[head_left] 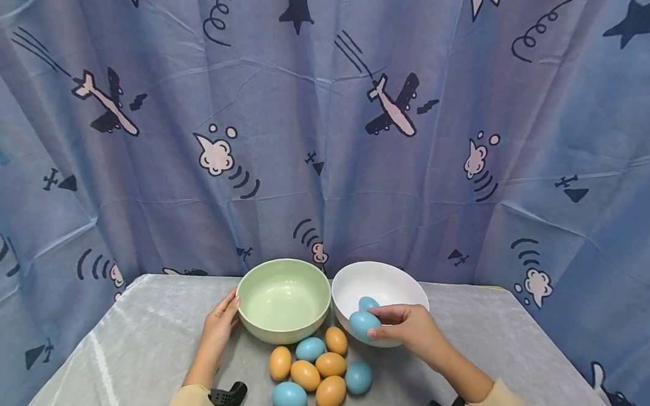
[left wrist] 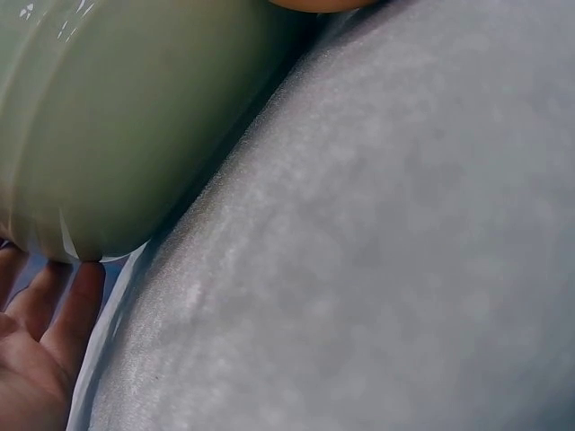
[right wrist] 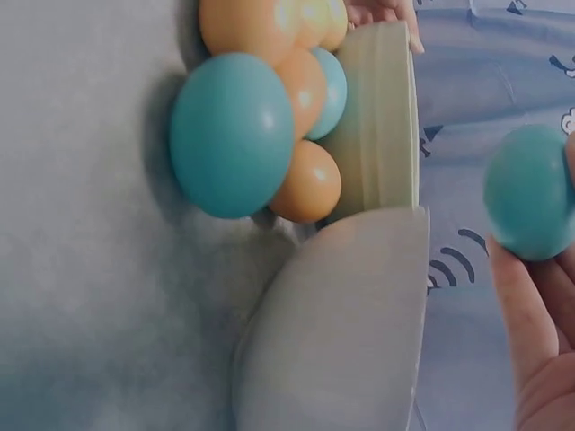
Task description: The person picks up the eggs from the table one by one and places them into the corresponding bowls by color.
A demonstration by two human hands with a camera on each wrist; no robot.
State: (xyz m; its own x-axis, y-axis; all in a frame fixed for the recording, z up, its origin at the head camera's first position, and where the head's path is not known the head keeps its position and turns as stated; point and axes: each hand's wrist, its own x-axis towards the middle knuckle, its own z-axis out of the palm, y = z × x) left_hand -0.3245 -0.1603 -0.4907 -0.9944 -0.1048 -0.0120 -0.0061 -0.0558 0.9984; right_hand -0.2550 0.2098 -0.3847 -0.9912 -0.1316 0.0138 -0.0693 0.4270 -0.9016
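Note:
A blue egg (head_left: 365,326) is pinched between the thumb and fingers of my right hand (head_left: 411,330), above the front rim of the white bowl (head_left: 401,285). Inside that bowl another blue egg (head_left: 367,302) shows partly behind the held one. My left hand (head_left: 221,322) touches the left outer side of the light green bowl (head_left: 284,297), whose visible inside holds nothing. In the left wrist view its fingers (left wrist: 79,310) reach fairly straight to the bowl wall. The right wrist view shows the held egg (right wrist: 530,191) higher than the white bowl's rim.
In front of the bowls lie several orange eggs (head_left: 305,376) and blue eggs (head_left: 289,398) in a loose cluster on the grey cloth-covered table (head_left: 134,360). The two bowls stand side by side, very close together. A patterned blue curtain (head_left: 321,136) hangs behind the table.

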